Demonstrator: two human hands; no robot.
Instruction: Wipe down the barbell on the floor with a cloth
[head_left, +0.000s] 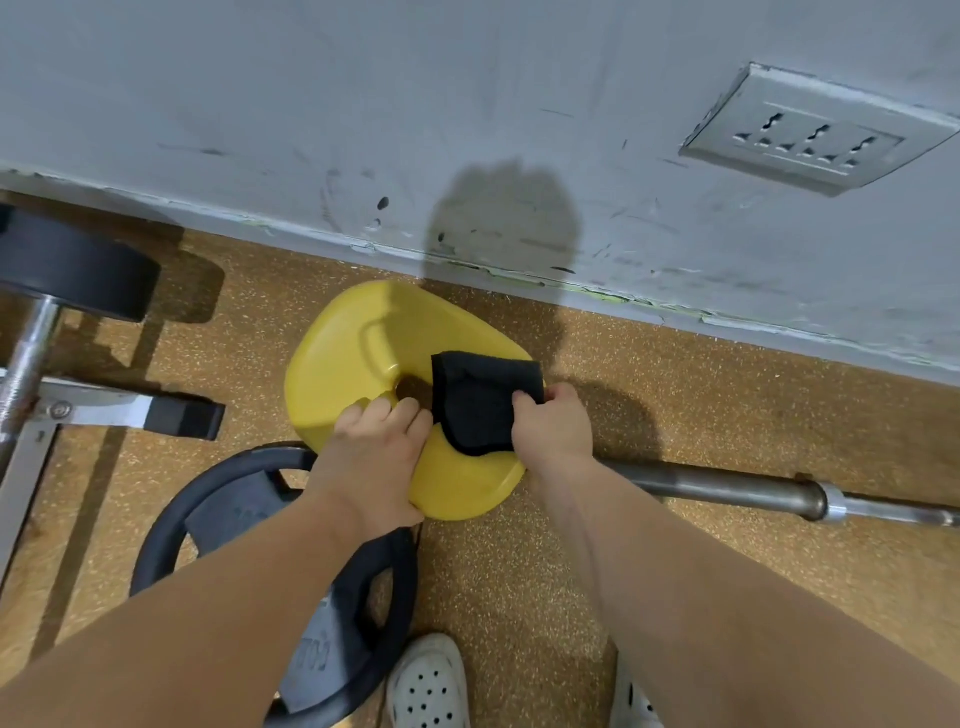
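Cloth (480, 402) in right hand (553, 423), on yellow plate (343, 364)

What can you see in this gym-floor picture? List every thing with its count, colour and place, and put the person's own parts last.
yellow plate: one, yellow, centre of the floor, by the wall
cloth: one, black, on the yellow plate
barbell: one, grey steel, on the floor, running right from the yellow plate
grip plate: one, black, floor, lower left
round plate: one, black, far left, on a chrome bar
frame: one, grey metal, left edge
socket: one, grey, wall, upper right
clogs: two, white, bottom edge
left hand: one, fingers curled into the yellow plate's centre hole
right hand: one, gripping the cloth
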